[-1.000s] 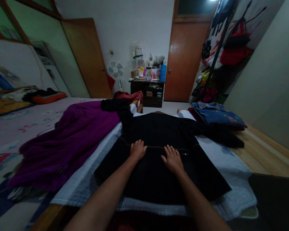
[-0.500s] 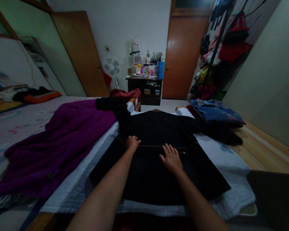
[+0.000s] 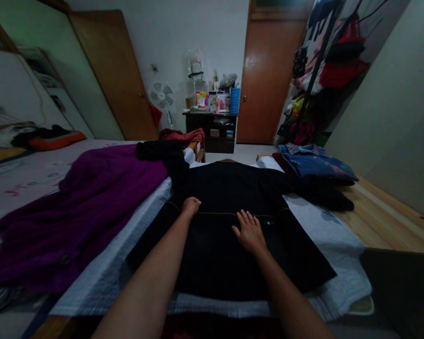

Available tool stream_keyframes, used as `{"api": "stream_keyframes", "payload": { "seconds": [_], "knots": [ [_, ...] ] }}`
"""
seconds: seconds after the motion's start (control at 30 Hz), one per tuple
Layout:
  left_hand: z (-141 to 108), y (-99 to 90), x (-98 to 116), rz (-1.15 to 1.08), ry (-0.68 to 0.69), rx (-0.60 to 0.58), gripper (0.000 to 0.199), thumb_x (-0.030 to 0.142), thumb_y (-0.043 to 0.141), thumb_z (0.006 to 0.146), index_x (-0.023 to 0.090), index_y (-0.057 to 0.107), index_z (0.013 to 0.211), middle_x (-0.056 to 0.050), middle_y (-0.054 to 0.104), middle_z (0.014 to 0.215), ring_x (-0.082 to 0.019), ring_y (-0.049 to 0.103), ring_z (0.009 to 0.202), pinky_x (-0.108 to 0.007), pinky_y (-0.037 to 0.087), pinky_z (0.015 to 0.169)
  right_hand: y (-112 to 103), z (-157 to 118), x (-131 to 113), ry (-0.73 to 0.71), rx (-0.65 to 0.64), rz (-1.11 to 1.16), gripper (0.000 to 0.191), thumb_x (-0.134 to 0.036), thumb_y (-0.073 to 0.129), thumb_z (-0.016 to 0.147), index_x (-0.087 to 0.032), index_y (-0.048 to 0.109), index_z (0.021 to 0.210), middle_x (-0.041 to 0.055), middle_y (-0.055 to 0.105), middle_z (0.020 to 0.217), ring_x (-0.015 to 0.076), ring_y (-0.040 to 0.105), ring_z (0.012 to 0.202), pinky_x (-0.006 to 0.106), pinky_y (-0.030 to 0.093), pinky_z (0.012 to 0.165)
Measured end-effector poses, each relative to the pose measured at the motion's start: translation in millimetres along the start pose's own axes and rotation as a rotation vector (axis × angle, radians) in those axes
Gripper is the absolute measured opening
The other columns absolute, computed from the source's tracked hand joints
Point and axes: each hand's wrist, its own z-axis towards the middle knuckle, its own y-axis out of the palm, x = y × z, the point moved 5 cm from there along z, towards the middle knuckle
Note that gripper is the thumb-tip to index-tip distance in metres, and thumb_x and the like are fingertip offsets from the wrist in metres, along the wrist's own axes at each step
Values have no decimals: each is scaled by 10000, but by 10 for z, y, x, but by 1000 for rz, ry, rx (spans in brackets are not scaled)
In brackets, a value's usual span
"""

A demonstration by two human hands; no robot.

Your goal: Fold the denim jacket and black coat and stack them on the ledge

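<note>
A black jacket (image 3: 219, 254) lies spread out on a pale quilted cloth, its sleeves reaching out to both sides. A thin tan seam line crosses it, with small pale round spots at the right end of that line. My left hand (image 3: 191, 206) is closed at the left part of the seam, its fingers curled in on the fabric; the fingertips are hidden. Flat on the jacket just right of its middle rests my right hand (image 3: 249, 231), fingers stretched out and a little apart.
On the left, a purple garment (image 3: 88, 207) lies across the bed (image 3: 31, 175). A folded denim garment (image 3: 314, 162) tops a small stack at the right, beside a wooden surface (image 3: 392, 219). Farther back stand a fan (image 3: 161, 95) and a dark cabinet (image 3: 210, 141).
My left hand has moved slightly left and up along the jacket, its fingers more curled. My right hand stays nearly in place. The whole view has shifted a little.
</note>
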Motion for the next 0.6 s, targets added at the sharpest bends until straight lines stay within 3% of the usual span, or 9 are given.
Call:
{"api": "stream_keyframes", "payload": {
  "seconds": [0.13, 0.33, 0.6],
  "knots": [
    [25, 10, -3, -21, 6, 3, 158, 318, 598, 832, 212, 713, 847, -18, 737, 896, -142, 673, 807, -195, 449, 627, 15, -1, 7, -4, 11, 10, 643, -538, 305, 928, -192, 316, 1470, 50, 253, 1549, 236, 169, 1425, 408, 66, 1133],
    [-29, 14, 42, 14, 12, -12, 168, 375, 704, 731, 210, 692, 763, -12, 724, 805, -150, 660, 739, -214, 434, 597, 23, -6, 12, -7, 38, 16, 639, -533, 328, 923, -194, 326, 1464, 44, 268, 1544, 229, 184, 1420, 406, 85, 1129],
    [-30, -25, 46, 49, -9, -2, 88, 236, 646, 729, 228, 702, 796, -20, 727, 880, -184, 665, 844, -223, 437, 639, 6, 0, 7, 2, 5, 7, 644, -539, 301, 927, -194, 311, 1472, 47, 253, 1548, 228, 163, 1428, 405, 75, 1134]
  ]
}}
